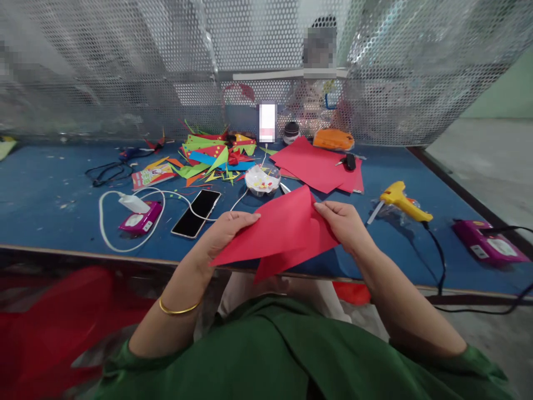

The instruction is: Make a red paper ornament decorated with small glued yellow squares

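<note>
A bent sheet of red paper (275, 230) is held over the front edge of the blue table, its lower parts overlapping. My left hand (228, 230) pinches its left side, thumb on top and the other fingers hidden beneath. My right hand (343, 222) grips the right part near the upper corner between thumb and fingers. Just beyond the paper stands a clear bowl (262, 180) with a white lining and small coloured bits. Several red sheets (314, 166) lie behind it to the right, with a black key fob (350, 162) on them.
A black phone (195, 214), a white cable and a purple power strip (142, 218) lie left. Coloured paper scraps (212, 155) are heaped behind. To the right are a yellow glue gun (403, 201) and another purple strip (489, 241). A perforated metal screen (266, 50) borders the back.
</note>
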Demonstrator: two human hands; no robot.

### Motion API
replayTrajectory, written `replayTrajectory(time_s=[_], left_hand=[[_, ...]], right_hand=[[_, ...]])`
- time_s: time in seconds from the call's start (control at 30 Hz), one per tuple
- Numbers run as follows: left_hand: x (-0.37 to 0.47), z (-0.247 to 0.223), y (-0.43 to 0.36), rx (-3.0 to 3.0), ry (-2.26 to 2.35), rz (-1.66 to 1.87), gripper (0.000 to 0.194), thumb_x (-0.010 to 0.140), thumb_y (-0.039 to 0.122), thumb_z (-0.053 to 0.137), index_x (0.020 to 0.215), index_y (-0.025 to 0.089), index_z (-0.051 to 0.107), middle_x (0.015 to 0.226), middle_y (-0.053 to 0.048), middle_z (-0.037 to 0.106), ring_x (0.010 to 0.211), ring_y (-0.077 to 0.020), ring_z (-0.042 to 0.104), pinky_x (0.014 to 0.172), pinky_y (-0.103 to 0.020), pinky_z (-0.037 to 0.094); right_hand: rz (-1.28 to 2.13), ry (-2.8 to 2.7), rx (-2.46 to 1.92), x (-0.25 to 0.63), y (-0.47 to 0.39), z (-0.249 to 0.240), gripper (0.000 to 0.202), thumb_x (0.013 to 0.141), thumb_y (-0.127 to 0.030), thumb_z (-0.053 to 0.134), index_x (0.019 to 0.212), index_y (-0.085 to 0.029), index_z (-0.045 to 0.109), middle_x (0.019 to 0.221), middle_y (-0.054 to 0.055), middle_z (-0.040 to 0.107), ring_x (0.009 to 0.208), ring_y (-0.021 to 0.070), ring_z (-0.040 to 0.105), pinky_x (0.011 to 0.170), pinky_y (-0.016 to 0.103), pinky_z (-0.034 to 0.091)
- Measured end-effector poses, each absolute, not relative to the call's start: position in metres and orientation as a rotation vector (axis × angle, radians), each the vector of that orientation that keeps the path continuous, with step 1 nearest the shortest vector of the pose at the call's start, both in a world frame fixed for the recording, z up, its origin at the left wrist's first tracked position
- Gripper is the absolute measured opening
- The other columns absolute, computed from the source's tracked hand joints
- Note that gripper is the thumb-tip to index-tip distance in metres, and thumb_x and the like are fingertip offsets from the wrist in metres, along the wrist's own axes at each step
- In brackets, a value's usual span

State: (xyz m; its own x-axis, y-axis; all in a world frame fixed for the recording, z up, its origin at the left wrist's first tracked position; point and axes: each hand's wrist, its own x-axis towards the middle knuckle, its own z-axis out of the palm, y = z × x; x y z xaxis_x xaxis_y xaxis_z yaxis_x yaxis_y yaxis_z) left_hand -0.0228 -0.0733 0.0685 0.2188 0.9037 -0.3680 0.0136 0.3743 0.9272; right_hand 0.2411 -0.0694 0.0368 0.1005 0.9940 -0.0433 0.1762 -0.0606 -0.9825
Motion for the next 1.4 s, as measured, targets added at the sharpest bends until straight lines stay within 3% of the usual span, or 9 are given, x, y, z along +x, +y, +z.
replayTrajectory(time_s=[0.1, 0.27, 0.37, 0.47, 0.57, 0.83, 1.07, 1.3, 1.4], left_hand=[[-0.023, 0.072, -0.065, 0.803, 1.051, 0.992, 0.025, 0.082, 0.042, 0.065, 0.076, 0.018, 0.071, 0.069, -0.009, 0.070, 0.056, -0.0170, 0.061, 0.049, -0.028, 0.045], [-0.012, 0.062, -0.059, 0.912, 0.949, 1.350, 0.027, 0.081, 0.028, 0.056, 0.104, 0.023, 0.069, 0.116, -0.007, 0.073, 0.108, -0.0207, 0.068, 0.081, -0.031, 0.055], [-0.001, 0.047, -0.069, 0.897, 1.139, 1.422, 0.018, 0.073, 0.034, 0.073, 0.081, 0.021, 0.064, 0.081, -0.001, 0.069, 0.078, -0.0128, 0.065, 0.070, -0.023, 0.050], [0.007, 0.032, -0.083, 0.898, 1.208, 1.333, 0.041, 0.073, 0.049, 0.077, 0.058, 0.018, 0.054, 0.056, 0.003, 0.054, 0.053, -0.0087, 0.050, 0.053, -0.022, 0.041], [0.014, 0.026, -0.090, 0.873, 1.204, 1.125, 0.043, 0.076, 0.056, 0.074, 0.065, 0.016, 0.062, 0.066, -0.003, 0.064, 0.061, -0.0128, 0.059, 0.055, -0.024, 0.045], [0.021, 0.029, -0.075, 0.646, 1.116, 1.094, 0.025, 0.075, 0.033, 0.080, 0.083, 0.018, 0.062, 0.084, -0.003, 0.071, 0.067, -0.0116, 0.064, 0.059, -0.022, 0.049], [0.021, 0.034, -0.070, 0.844, 1.212, 1.006, 0.030, 0.077, 0.042, 0.077, 0.069, 0.015, 0.068, 0.063, -0.006, 0.069, 0.058, -0.0187, 0.063, 0.062, -0.032, 0.051], [-0.002, 0.080, -0.044, 1.771, 1.432, 0.544, 0.050, 0.077, 0.030, 0.075, 0.039, 0.020, 0.043, 0.043, 0.005, 0.033, 0.047, -0.0104, 0.031, 0.052, -0.030, 0.020], [-0.003, 0.103, -0.033, 2.025, 1.359, 0.285, 0.049, 0.079, 0.033, 0.070, 0.043, 0.021, 0.039, 0.047, 0.003, 0.036, 0.048, -0.0125, 0.034, 0.053, -0.032, 0.020]], right_hand=[[1.139, -1.336, -1.458, 0.246, -0.062, 0.044, 0.047, 0.065, -0.063, 0.076, 0.055, -0.021, 0.060, 0.046, -0.004, 0.050, 0.043, 0.0092, 0.038, 0.042, 0.024, 0.024], [1.198, -1.439, -1.480, 0.247, -0.055, 0.045, 0.042, 0.064, -0.060, 0.078, 0.058, -0.020, 0.067, 0.048, -0.003, 0.055, 0.043, 0.0092, 0.040, 0.042, 0.024, 0.026], [1.196, -1.443, -1.466, 0.243, -0.056, 0.038, 0.041, 0.066, -0.061, 0.075, 0.064, -0.020, 0.071, 0.052, -0.002, 0.060, 0.046, 0.0101, 0.043, 0.044, 0.024, 0.030], [1.192, -1.439, -1.445, 0.238, -0.060, 0.032, 0.042, 0.068, -0.063, 0.073, 0.067, -0.021, 0.073, 0.055, -0.001, 0.062, 0.049, 0.0118, 0.047, 0.046, 0.025, 0.033], [1.166, -1.443, -1.417, 0.235, -0.063, 0.027, 0.043, 0.070, -0.063, 0.070, 0.070, -0.021, 0.074, 0.061, 0.001, 0.066, 0.054, 0.0134, 0.051, 0.050, 0.026, 0.037], [1.042, -1.542, -1.354, 0.233, -0.069, 0.031, 0.036, 0.079, -0.056, 0.065, 0.074, -0.022, 0.075, 0.068, 0.000, 0.067, 0.062, 0.0141, 0.053, 0.059, 0.028, 0.039], [0.983, -1.741, -1.303, 0.224, -0.080, 0.020, 0.036, 0.080, -0.051, 0.064, 0.061, -0.021, 0.066, 0.057, -0.003, 0.057, 0.057, 0.0130, 0.049, 0.055, 0.028, 0.039], [0.421, -1.514, -1.342, 0.248, -0.088, 0.065, 0.039, 0.080, -0.049, 0.073, 0.109, -0.023, 0.067, 0.099, 0.008, 0.073, 0.092, 0.0263, 0.068, 0.086, 0.046, 0.054], [0.067, -1.490, -1.296, 0.260, -0.084, 0.095, 0.056, 0.076, -0.047, 0.080, 0.125, -0.026, 0.062, 0.122, 0.013, 0.067, 0.115, 0.0333, 0.063, 0.101, 0.052, 0.049]])
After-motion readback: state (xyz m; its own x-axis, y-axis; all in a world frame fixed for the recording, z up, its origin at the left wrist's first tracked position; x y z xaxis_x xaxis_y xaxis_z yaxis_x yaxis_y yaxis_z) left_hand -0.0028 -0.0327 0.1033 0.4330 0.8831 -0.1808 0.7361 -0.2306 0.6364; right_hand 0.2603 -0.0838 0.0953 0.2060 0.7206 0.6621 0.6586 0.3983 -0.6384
